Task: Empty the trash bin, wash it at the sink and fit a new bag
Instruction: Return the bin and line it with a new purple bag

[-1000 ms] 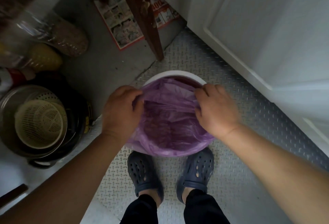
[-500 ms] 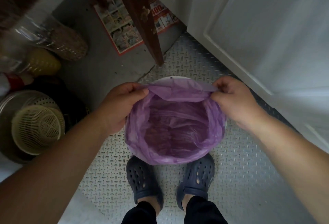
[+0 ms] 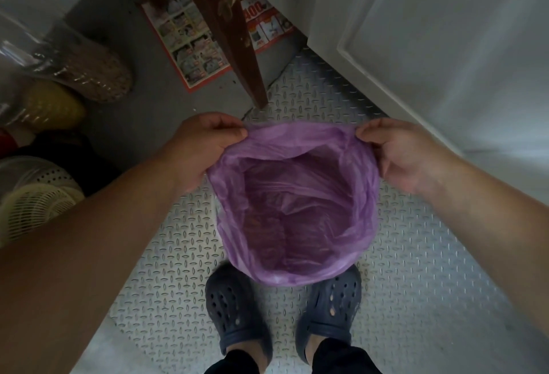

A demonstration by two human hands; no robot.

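Late in the task, by the look of it: purple bag (image 3: 297,204) over the treadplate floor (image 3: 416,254), far edge pinched by left hand (image 3: 205,148) and right hand (image 3: 398,153); bin hidden beneath; seating the far edge remained.

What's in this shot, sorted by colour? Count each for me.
Purple: 1, the bag
Dark blue: 2, the clogs
Cream: 1, the colander
Brown: 1, the wooden leg
Total: 5
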